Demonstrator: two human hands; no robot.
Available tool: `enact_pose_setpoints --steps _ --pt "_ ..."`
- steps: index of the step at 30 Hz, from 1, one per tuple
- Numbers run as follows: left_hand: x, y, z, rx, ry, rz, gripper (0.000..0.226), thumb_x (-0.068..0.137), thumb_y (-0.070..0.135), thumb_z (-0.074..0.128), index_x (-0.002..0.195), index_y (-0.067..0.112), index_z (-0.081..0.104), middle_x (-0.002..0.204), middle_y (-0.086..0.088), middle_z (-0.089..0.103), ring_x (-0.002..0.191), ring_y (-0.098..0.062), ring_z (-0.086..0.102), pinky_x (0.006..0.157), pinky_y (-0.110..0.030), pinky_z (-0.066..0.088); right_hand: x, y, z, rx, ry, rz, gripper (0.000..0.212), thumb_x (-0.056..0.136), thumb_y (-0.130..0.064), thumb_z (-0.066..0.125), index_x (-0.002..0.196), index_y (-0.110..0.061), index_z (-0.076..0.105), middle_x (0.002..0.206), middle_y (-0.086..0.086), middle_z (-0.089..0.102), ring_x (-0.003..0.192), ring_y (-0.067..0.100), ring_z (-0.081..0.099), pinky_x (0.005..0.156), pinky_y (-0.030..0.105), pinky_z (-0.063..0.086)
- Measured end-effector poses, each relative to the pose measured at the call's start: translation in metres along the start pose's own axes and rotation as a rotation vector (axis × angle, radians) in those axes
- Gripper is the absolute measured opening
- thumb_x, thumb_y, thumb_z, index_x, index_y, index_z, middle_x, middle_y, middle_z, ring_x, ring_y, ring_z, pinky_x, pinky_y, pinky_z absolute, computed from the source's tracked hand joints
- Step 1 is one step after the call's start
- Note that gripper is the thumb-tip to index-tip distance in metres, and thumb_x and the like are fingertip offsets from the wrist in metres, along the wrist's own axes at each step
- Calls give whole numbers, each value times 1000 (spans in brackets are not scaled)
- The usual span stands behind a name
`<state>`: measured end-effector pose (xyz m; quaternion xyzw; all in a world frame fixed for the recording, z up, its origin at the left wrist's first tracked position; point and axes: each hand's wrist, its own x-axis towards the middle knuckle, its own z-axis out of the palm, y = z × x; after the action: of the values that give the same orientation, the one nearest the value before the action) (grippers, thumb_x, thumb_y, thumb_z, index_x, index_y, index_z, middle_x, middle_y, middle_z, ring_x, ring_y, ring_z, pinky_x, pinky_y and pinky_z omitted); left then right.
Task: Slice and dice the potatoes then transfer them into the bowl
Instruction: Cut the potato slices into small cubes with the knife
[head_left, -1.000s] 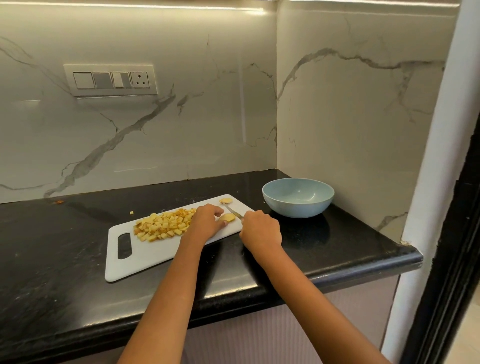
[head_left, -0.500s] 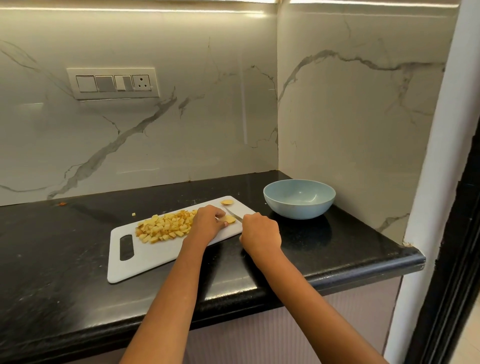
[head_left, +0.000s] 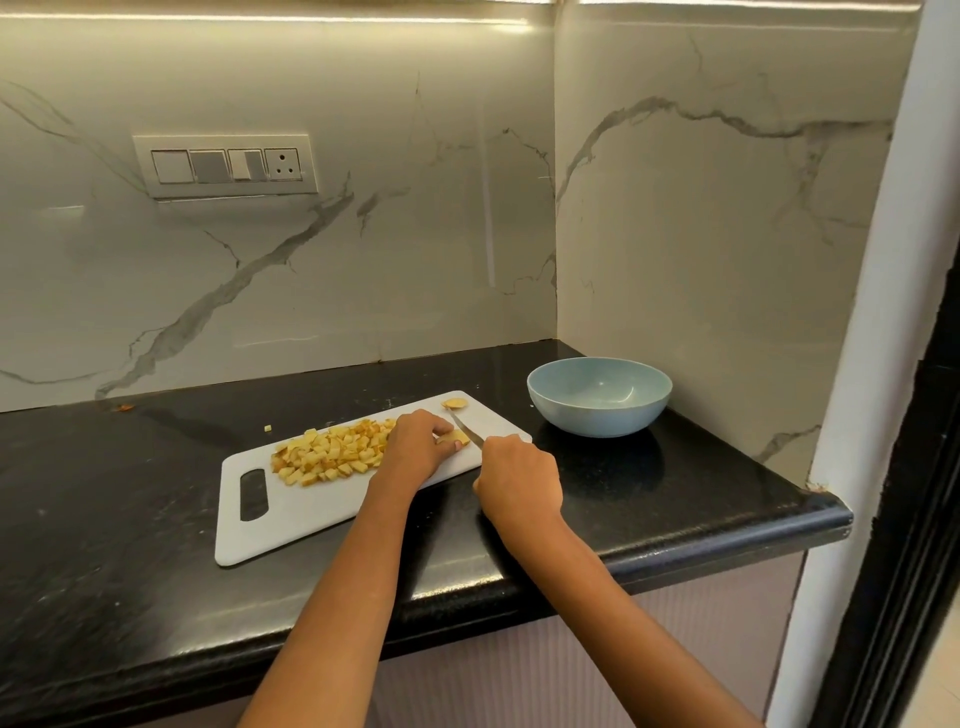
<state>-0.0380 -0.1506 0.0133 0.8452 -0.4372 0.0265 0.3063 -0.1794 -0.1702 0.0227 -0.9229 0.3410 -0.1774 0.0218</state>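
The knife's handle is buried inside the right hand (head_left: 519, 480), so only the thin blade of the knife (head_left: 465, 423) shows, angled up and away toward the far edge of the board. The potato piece (head_left: 457, 438) under the left hand (head_left: 418, 447) is mostly covered; its pale end peeks out beside the fingers (head_left: 448, 442), which curl down onto it and hold it against the board. The right hand's fingers are wrapped round the handle. Both forearms run out of the bottom of the view.

The white cutting board (head_left: 311, 519) lies slantwise on a glossy black stone worktop (head_left: 649, 483) set in a corner of grey-veined marble walls, lit by a strip along the top. A heap of diced potato (head_left: 332, 452) sits mid-board, just left of the left hand. One small slice (head_left: 454, 403) lies alone at the board's far corner, and a stray cube (head_left: 268, 428) rests on the worktop behind the board.

The blue bowl (head_left: 571, 415) stands just right of the board with nothing in it. A switch panel (head_left: 226, 166) is on the back wall.
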Motion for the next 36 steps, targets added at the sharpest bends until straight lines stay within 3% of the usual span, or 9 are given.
enact_pose_setpoints --steps 5,9,11,16,21,26,30,33,36 --pt "1 0 0 7 -16 -3 20 87 19 61 101 8 71 97 -10 68 94 -24 60 77 -28 42 -1 0 0 -14 2 -19 26 96 -19 47 118 -7 54 110 11 61 94 23 62 73 28 44" --pt "0 1 -1 -1 -20 8 19 87 18 61 101 10 72 100 -10 69 88 -21 58 73 -25 39 1 -2 4 -35 18 -29 23 97 -16 46 115 -7 56 109 10 61 94 23 62 68 26 39" --pt "-1 2 -2 -3 -21 12 19 87 16 61 100 9 73 91 -11 68 79 -17 54 68 -23 37 5 -4 6 -62 28 -32 22 97 -12 44 114 -7 57 110 10 61 94 22 63 66 25 38" --pt "-4 6 -5 -19 -18 2 14 87 11 59 82 16 71 77 -10 59 75 -17 50 67 -26 38 15 -13 4 -99 30 -117 26 96 -1 40 116 -5 55 114 12 58 100 24 62 74 28 48" --pt "-3 1 -3 -60 3 16 19 85 15 63 100 8 73 98 -8 70 84 -20 59 70 -25 38 1 -1 9 -167 44 -136 23 97 -3 38 109 -5 57 105 10 62 90 22 63 61 27 38" --pt "-1 -4 -2 -37 -22 35 12 85 15 64 88 7 73 96 -13 70 82 -22 58 72 -31 41 10 -2 7 -105 53 -82 23 97 -6 41 114 -6 57 111 11 60 97 23 62 66 26 37" --pt "1 -4 -2 -49 -7 -5 31 84 14 66 114 5 66 116 -10 65 100 -23 60 87 -29 44 8 3 7 -38 46 -23 23 98 -10 42 117 -6 54 114 11 59 99 24 61 70 27 41" --pt "1 -5 -4 -52 10 -10 30 83 13 67 112 5 66 114 -10 66 103 -23 60 91 -30 45 3 1 5 -14 44 -42 23 97 -11 43 116 -4 53 113 12 59 97 24 61 70 27 39" --pt "-1 -4 -4 -64 9 8 21 84 11 65 104 6 70 106 -11 69 95 -21 61 86 -30 46 2 -1 4 -7 39 -58 24 97 -12 44 117 -4 53 113 12 59 97 24 61 71 27 39"
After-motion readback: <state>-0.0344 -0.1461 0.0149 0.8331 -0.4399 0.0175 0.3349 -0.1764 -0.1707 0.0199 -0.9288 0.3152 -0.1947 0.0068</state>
